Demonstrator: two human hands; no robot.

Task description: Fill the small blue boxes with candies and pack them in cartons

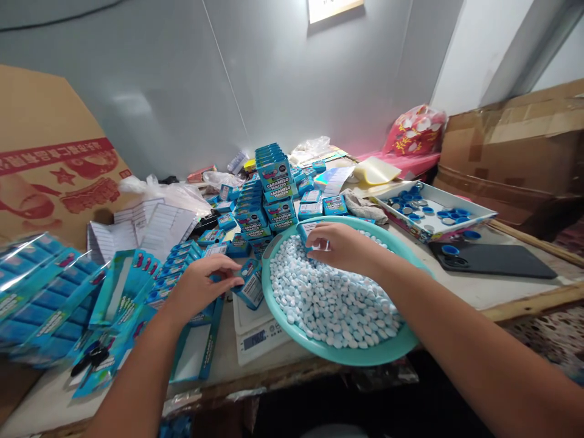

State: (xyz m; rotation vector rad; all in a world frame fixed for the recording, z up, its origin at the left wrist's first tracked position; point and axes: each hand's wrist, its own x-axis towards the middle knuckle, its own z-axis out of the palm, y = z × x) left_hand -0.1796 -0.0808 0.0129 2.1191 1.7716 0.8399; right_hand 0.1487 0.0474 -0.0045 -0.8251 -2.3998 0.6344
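My right hand (337,244) grips a box (304,230) above the candies (337,304) in the basin (314,351); my left hand (198,280) touches a second box (250,286) by the scale (264,340), pinching or not I can't tell. Both should be light, crushable card, best held by the sides. Fingers hide part of the first.

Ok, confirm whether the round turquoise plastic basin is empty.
No, the basin holds many small oval white and pale-blue pieces, below the right hand.
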